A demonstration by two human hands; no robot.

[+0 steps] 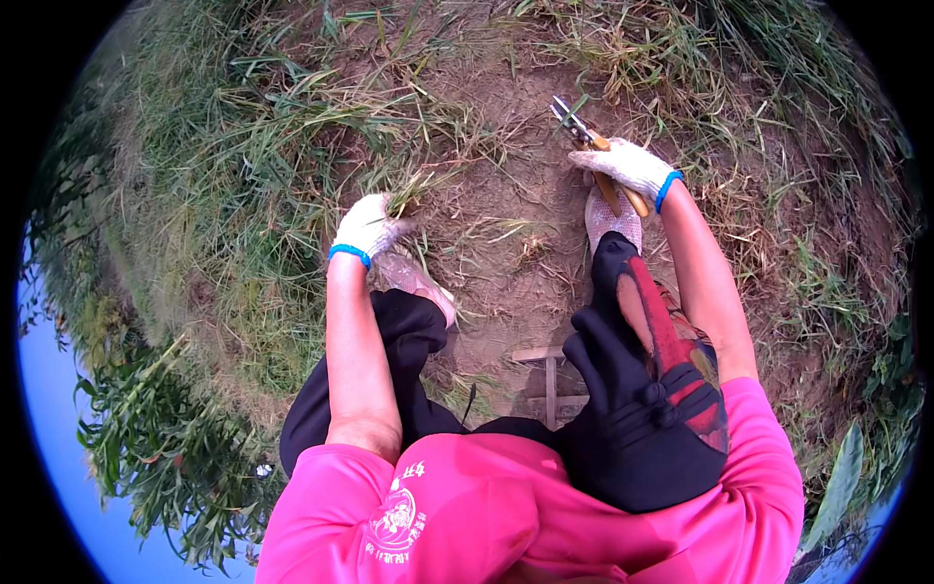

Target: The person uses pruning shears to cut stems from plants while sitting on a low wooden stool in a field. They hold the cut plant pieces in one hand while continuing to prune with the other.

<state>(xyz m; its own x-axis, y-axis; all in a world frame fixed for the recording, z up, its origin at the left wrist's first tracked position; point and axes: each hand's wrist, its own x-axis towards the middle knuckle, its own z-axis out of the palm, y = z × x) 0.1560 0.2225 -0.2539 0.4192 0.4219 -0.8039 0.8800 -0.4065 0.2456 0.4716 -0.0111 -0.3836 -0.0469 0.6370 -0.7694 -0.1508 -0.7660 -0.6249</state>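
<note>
My left hand (367,225), in a white knit glove with a blue cuff, is closed around a small tuft of cut grass (417,191) above my left shoe (408,274). In my right hand (626,162), gloved the same way, I hold a pair of hand shears (600,141) with yellow-orange handles. Their metal blades (571,117) point forward and to the left, slightly apart, with a green grass blade across them. The handle ends stick out below my palm, over my right shoe (614,219). My fingers partly hide the handles.
Loose cut grass (328,109) lies ahead on the left, and more (635,55) at the front right. Bare brown soil (511,285) runs between my feet. A wooden frame (551,383) stands on the ground between my legs. Leafy plants (182,445) rise at the left rim.
</note>
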